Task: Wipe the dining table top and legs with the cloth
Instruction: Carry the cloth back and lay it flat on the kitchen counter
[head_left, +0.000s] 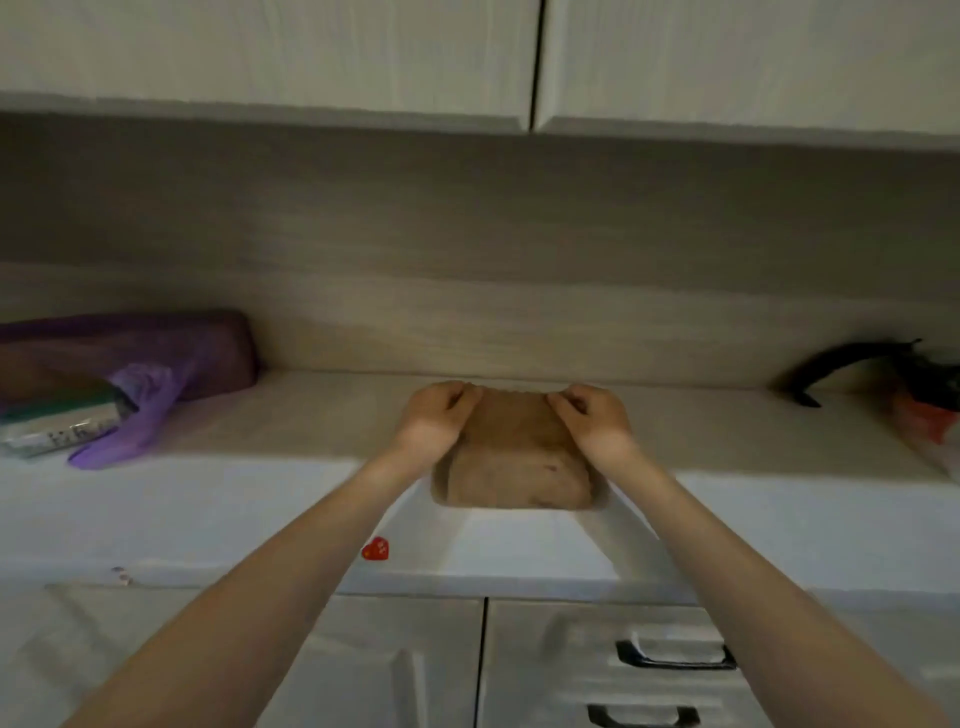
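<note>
Item, as I see it from the head camera: left hand and right hand, both with fingers curled and pinching the far edge of the cloth, one hand at each upper corner. Cloth: brown, soft and thick-looking, folded or bunched, with a faint darker mark near its lower middle; it lies on the counter between the two hands, its near end hanging just over the counter's front edge. Both bare forearms reach in from the bottom corners and cover the cloth's side edges. Left of the cloth, well apart: a purple rubber glove draped over a packet with printing too blurred to read, and a dark purple block against the back wall. Far right: a black curved handle and an orange-red item, unclear. Below: a red heart sticker on the white front band, cabinet doors with black pulls. Above: pale wall cabinets.
</note>
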